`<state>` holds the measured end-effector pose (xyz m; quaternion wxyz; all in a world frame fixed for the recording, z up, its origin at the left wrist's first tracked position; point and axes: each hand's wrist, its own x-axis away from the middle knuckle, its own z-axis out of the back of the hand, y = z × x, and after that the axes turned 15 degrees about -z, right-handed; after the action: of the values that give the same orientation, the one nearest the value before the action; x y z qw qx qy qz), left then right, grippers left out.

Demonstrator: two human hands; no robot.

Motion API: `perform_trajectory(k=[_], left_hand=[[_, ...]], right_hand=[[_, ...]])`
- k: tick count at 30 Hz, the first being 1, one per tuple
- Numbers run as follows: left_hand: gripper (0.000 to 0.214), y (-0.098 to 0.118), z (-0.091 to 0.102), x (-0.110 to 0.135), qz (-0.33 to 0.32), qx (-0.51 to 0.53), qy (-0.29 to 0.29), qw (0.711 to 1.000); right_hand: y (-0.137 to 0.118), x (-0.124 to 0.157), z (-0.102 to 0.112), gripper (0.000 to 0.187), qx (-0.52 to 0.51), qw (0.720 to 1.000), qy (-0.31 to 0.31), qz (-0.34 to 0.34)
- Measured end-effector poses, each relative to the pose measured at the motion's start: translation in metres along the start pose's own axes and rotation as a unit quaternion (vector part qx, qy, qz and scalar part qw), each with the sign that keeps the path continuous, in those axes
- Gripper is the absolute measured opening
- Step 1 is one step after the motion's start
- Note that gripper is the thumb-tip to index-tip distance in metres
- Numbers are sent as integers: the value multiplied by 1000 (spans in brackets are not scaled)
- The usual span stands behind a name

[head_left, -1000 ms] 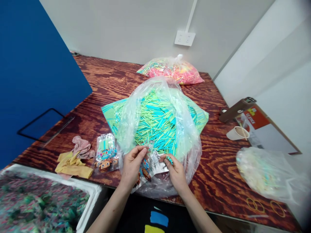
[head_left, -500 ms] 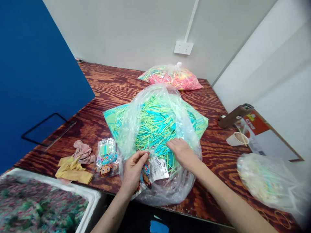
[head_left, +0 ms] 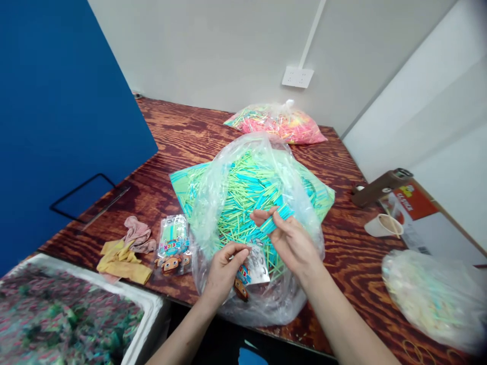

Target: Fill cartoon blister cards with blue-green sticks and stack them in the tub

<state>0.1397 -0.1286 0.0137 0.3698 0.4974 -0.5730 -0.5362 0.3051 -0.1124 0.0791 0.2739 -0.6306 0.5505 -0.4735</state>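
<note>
A large clear plastic bag (head_left: 207,195) lies open on the table, full of thin green and blue sticks (head_left: 239,203). My left hand (head_left: 228,268) is closed on the top edge of a small printed packet (head_left: 258,266) in front of the bag's mouth. My right hand (head_left: 291,238) is raised over the sticks with a small bunch of blue sticks (head_left: 279,218) between thumb and fingers. Left of the bag lies another printed packet (head_left: 173,243) with green and blue sticks inside.
Pink and yellow gloves (head_left: 125,258) lie at the left, above a white foam box (head_left: 152,304) of coloured pieces. A tied bag of pink sticks (head_left: 281,124) stands behind. At right are a paper cup (head_left: 376,226), a brown bottle (head_left: 380,187), another plastic bag (head_left: 426,294) and rubber bands (head_left: 414,350).
My right hand has come up out of the sticks and turned, now with a bunch of blue sticks in it. The left hand keeps hold of the packet. The view has shifted slightly.
</note>
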Motion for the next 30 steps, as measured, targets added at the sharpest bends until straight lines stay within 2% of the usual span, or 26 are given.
perform_trajectory(k=[3, 8, 17, 20, 23, 27, 30], left_hand=[[19, 0, -2, 1, -1, 1, -5, 1000], [20, -3, 0, 1, -13, -8, 28, 999], [20, -6, 1, 4, -13, -5, 15, 1000], [20, -3, 1, 5, -26, -10, -7, 1000], [18, 0, 0, 5, -27, -3, -20, 999], [16, -1, -3, 5, -22, 20, -2, 1000], [17, -4, -6, 4, -22, 41, 21, 999]], right_hand=[[8, 3, -13, 23, -77, 997, 2, -24], [23, 15, -12, 19, -122, 989, 44, -65], [14, 28, -9, 20, -124, 989, 62, -55], [21, 28, -8, 23, -103, 990, 58, -74], [24, 29, -6, 25, -22, 995, 22, -94], [18, 35, 0, 27, 71, 990, -34, -116], [18, 40, 0, 37, 49, 993, -7, -106]])
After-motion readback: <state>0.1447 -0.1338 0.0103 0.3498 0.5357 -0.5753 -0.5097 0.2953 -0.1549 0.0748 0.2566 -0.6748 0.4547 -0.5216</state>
